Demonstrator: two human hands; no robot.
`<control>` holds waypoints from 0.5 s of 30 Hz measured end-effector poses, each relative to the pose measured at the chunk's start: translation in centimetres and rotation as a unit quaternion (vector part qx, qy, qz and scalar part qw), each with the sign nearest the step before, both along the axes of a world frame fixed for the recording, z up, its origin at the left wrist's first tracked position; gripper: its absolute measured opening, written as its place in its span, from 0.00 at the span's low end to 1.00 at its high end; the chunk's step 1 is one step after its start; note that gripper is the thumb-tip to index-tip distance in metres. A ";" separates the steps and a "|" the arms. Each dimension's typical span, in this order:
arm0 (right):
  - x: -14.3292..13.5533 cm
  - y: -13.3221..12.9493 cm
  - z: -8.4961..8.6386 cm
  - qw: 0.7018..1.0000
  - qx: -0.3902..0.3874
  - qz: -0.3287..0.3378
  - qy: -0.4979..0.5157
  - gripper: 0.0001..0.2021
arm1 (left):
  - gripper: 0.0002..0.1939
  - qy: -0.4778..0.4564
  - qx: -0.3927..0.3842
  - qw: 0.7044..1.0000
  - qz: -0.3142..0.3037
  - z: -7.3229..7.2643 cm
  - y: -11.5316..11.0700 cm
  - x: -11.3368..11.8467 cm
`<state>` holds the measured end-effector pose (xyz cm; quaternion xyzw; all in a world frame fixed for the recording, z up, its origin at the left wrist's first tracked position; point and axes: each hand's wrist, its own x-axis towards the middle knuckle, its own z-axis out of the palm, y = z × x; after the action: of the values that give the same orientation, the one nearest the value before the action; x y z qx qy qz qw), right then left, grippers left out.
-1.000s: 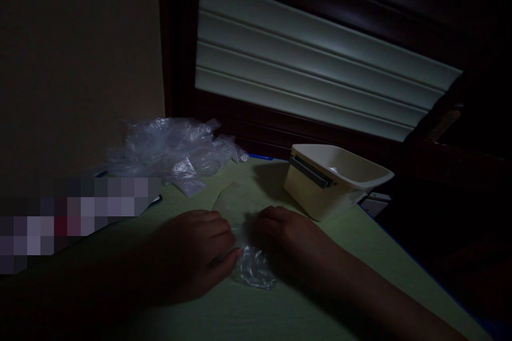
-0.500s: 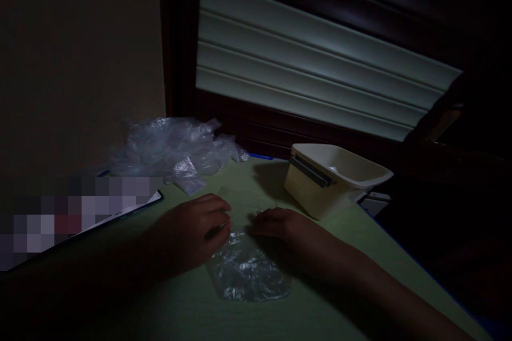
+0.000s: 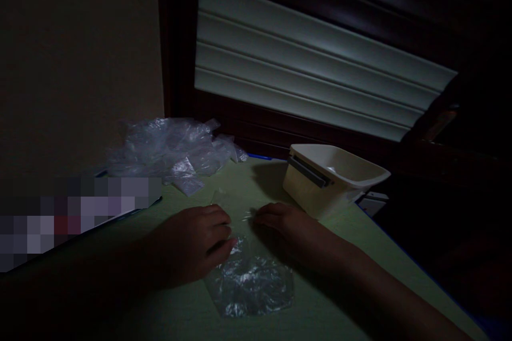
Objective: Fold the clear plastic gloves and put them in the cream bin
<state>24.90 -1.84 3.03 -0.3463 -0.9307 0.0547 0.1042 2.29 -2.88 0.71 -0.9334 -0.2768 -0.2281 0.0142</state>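
A clear plastic bag (image 3: 256, 282), wrinkled and shiny, lies on the pale green tabletop between and below my hands; its fainter far part reaches up past my fingertips. My left hand (image 3: 200, 245) is at the bag's left side, fingers bent and apart, with the thumb tip over the bag. On the other side, my right hand (image 3: 286, 226) has its fingers stretched out low over the bag's upper right part. Dim light hides whether those fingertips touch it.
A heap of clear plastic bags (image 3: 172, 149) sits at the back left. A cream-coloured plastic bin (image 3: 308, 192) with a grey handle stands at the back right, near the table's blue edge (image 3: 424, 272). At left lies a dark-edged flat object (image 3: 120, 216), partly blurred out.
The bag has slid slightly towards me, and its far part shows more. My left hand has shifted a little nearer to me. My right hand has barely moved.
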 end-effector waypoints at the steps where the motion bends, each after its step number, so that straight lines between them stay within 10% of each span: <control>1: -0.1 -0.1 0.1 1.000 -0.006 0.004 -0.001 0.16 | 0.14 -0.003 0.008 1.000 -0.005 0.0 -0.1 0.1; 15: 1.1 1.5 -0.6 0.978 -0.006 -0.195 0.068 0.11 | 0.09 0.005 0.027 1.000 0.003 0.0 -0.2 0.1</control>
<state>26.00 -0.31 2.44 -0.5172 -0.8357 0.0620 0.1738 2.37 -3.09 0.70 -0.9331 -0.2729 -0.2306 0.0415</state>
